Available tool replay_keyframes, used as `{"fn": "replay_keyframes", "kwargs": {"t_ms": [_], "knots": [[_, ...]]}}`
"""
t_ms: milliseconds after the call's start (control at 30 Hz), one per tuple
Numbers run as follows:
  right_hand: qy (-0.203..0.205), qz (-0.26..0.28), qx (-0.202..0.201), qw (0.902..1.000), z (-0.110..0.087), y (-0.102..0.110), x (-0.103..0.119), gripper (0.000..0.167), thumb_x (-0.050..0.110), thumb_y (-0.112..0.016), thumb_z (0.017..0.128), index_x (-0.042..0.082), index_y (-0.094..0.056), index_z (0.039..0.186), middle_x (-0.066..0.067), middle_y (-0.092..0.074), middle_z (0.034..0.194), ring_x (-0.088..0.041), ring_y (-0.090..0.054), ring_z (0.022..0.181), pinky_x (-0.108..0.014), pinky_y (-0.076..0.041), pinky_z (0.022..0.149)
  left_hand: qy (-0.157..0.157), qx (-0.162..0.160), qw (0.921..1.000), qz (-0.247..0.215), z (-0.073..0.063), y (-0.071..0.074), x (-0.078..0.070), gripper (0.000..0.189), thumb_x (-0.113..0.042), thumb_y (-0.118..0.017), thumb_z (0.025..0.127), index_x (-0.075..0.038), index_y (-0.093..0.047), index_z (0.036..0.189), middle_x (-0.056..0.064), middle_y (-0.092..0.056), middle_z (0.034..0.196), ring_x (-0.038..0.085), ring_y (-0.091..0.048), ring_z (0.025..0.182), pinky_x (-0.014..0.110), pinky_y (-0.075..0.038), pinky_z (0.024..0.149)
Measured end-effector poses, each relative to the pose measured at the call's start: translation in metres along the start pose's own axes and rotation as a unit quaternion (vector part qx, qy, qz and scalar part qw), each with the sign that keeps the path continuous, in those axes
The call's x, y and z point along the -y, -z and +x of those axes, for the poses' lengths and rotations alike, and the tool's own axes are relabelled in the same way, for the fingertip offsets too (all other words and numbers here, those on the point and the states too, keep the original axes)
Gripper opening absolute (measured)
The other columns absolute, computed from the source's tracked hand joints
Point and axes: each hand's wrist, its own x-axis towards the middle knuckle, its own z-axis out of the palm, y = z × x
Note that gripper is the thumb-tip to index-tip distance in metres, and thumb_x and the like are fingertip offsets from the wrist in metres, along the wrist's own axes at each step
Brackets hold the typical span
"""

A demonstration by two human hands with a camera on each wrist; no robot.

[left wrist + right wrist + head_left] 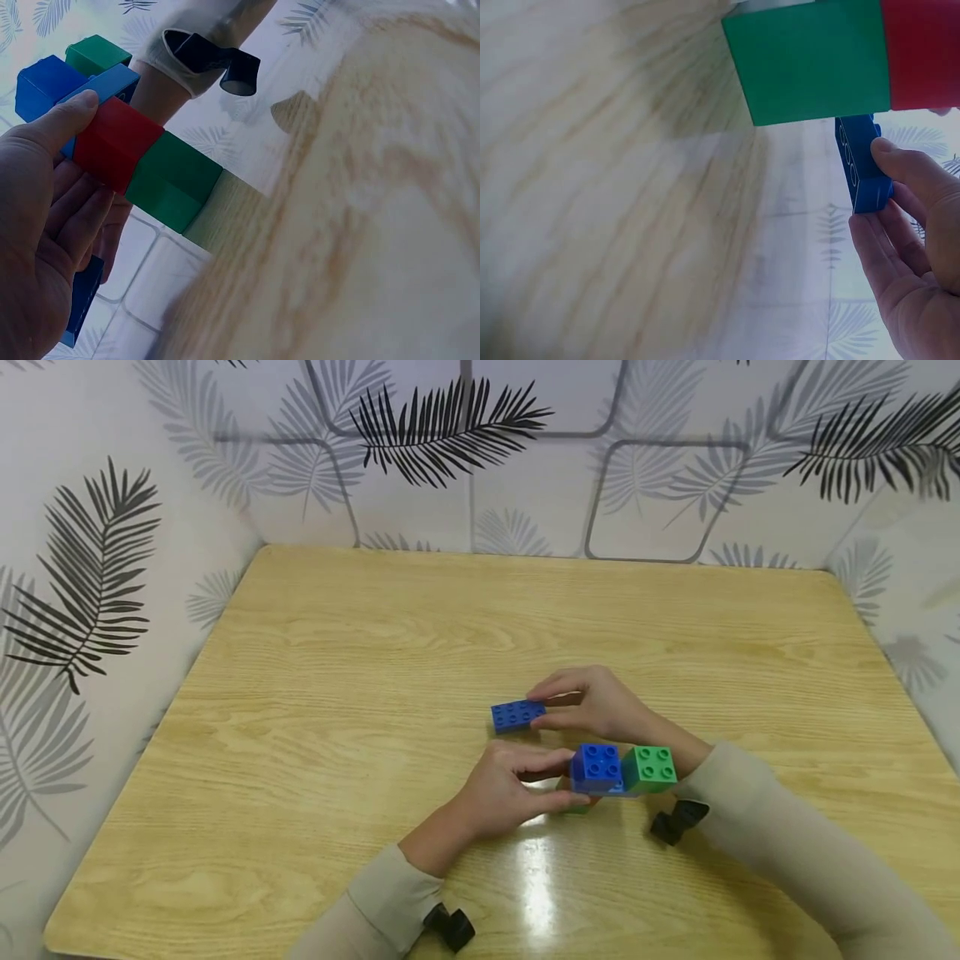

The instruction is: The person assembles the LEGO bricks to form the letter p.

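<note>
My left hand grips an upright stack of toy building bricks, thumb on one side and fingers on the other. A blue brick and a green brick sit side by side on top. Beneath them come a lighter blue brick, a red brick and a lower green brick. Whether the stack's foot touches the table cannot be told. Just beyond it, my right hand pinches the end of a separate blue eight-stud brick between thumb and fingers.
A wood-grain table lies under both hands. Behind and beside it stand pale walls with a leaf pattern. Each sleeve carries a small black device, one at the left cuff and one at the right cuff.
</note>
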Motion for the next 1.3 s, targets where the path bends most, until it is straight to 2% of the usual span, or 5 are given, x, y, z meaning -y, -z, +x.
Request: {"fn": "replay_keyframes", "kwargs": {"t_ms": [267,500,667,967,1300], "knots": [[0.001,0.005,-0.015,0.9999,-0.007,0.006,0.001,0.027,0.014,-0.083,0.082,0.013,-0.078,0.108,-0.004,-0.074,0.112,-0.017,-0.068,0.107,-0.032,-0.061,0.092,0.032,0.001,0.9991,-0.029,0.0,-0.002,-0.001,0.036,-0.003,-0.083,0.079,0.005,-0.073,0.112,0.015,-0.076,0.107,0.017,-0.074,0.099,0.021,-0.06,0.085],[0.001,0.008,-0.02,0.9998,-0.016,0.012,0.001,0.026,0.015,-0.083,0.083,0.013,-0.077,0.108,-0.003,-0.074,0.111,-0.014,-0.068,0.106,-0.032,-0.06,0.094,0.02,-0.001,0.9997,-0.012,-0.002,-0.004,0.0,0.038,-0.006,-0.085,0.078,0.004,-0.074,0.112,0.013,-0.076,0.105,0.015,-0.075,0.095,0.019,-0.061,0.08],[0.003,0.004,-0.021,0.9998,-0.021,0.02,0.006,0.026,0.016,-0.082,0.084,0.014,-0.076,0.11,-0.001,-0.073,0.112,-0.011,-0.067,0.107,-0.032,-0.059,0.095,0.036,0.001,0.9984,-0.044,-0.001,-0.004,-0.001,0.039,-0.003,-0.084,0.079,0.007,-0.071,0.114,0.016,-0.075,0.108,0.017,-0.074,0.099,0.024,-0.062,0.083],[0.009,0.003,-0.041,0.9991,-0.031,0.031,0.015,0.026,0.013,-0.08,0.085,0.012,-0.075,0.111,-0.005,-0.073,0.115,-0.009,-0.067,0.107,-0.045,-0.059,0.094,0.039,0.002,0.9967,-0.071,0.0,-0.003,-0.002,0.038,0.0,-0.082,0.08,0.009,-0.07,0.115,0.018,-0.074,0.11,0.021,-0.073,0.102,0.028,-0.061,0.085],[0.021,-0.002,-0.082,0.9964,-0.046,0.044,0.026,0.028,0.005,-0.079,0.085,0.007,-0.075,0.112,-0.009,-0.072,0.114,-0.004,-0.068,0.103,-0.025,-0.06,0.092,0.049,0.003,0.9959,-0.076,0.001,-0.005,-0.004,0.039,0.0,-0.082,0.079,0.009,-0.07,0.115,0.018,-0.074,0.111,0.023,-0.073,0.102,0.027,-0.061,0.086]]}}
